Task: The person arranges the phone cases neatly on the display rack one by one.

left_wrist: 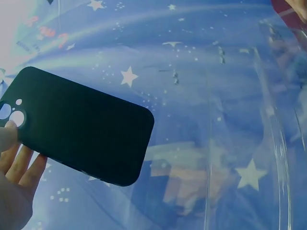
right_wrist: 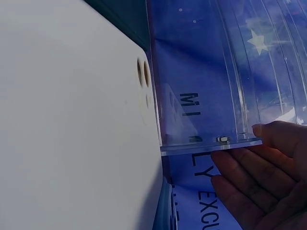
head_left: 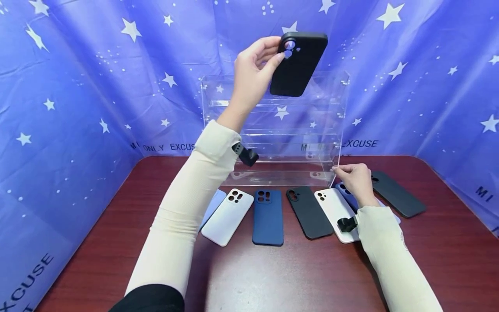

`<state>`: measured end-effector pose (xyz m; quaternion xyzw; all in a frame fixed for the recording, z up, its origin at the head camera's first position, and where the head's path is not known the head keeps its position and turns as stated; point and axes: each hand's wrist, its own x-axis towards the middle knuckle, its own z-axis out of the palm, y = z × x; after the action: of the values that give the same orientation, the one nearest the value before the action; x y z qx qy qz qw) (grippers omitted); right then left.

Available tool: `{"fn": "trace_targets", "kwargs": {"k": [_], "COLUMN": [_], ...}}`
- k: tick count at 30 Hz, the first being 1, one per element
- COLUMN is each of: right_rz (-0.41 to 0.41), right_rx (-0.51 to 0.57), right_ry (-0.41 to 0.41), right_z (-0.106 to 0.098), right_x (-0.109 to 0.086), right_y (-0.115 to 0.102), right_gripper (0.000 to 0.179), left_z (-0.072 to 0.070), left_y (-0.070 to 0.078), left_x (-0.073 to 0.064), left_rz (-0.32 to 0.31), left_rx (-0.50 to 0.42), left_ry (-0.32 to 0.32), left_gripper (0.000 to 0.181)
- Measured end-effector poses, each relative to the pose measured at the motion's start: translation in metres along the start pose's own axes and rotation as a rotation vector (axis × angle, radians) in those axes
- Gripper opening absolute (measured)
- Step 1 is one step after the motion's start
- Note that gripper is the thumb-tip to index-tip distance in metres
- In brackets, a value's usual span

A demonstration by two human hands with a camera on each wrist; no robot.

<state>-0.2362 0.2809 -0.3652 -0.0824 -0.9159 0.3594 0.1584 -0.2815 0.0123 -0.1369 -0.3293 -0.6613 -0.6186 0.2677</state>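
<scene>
My left hand pinches a black phone case by its camera end, thumb on the back by the lens holes. The case is held up in front of the top of a clear acrylic tiered rack. In the left wrist view the case slants, and the fingers lie behind its edge. My right hand pinches the lower front edge of the rack's right side panel. In the right wrist view the thumb and fingers of this hand lie on either side of that panel.
Along the rack's front lie several phone cases: light blue, white, dark blue, black, another white and a purple-blue one. A dark grey case lies at the right. Starry blue curtains surround the reddish-brown table.
</scene>
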Motion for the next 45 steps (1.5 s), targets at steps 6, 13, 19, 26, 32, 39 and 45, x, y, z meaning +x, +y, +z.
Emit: {"fn": "trace_targets", "kwargs": {"k": [6,13,19,26,32,39,45], "right_rz": [-0.034,-0.037,-0.049,-0.037,-0.028,-0.021,-0.016], "right_rx": [-0.015,-0.013,-0.009,-0.008,0.001,-0.005,-0.008], "right_ry": [0.017,0.023,0.033,0.029,0.017,0.016,0.012], "right_z": [0.003,0.008,0.009,0.005,0.005,0.003,0.002], "right_x": [0.003,0.001,0.002,0.002,0.003,0.005,0.003], "right_y": [-0.001,0.001,0.001,-0.001,0.001,0.003,0.005], "right_gripper": [0.031,0.03,0.029,0.029,0.031,0.031,0.032], "left_z": [0.01,0.023,0.029,0.038,0.046,0.057,0.065], "left_y": [-0.001,-0.02,-0.032,-0.057,-0.068,-0.077,-0.08], "left_x": [0.021,0.043,0.053,0.064,0.064,0.07,0.073], "left_rz": [-0.07,-0.115,-0.154,-0.182,-0.282,-0.414,-0.513], "left_rx": [-0.061,-0.159,-0.188,-0.213,-0.234,-0.132,-0.045], "left_ry": [0.057,0.124,0.113,0.164,0.239,0.262,0.26], "left_gripper": [0.024,0.024,0.027,0.029,0.03,0.028,0.026]}}
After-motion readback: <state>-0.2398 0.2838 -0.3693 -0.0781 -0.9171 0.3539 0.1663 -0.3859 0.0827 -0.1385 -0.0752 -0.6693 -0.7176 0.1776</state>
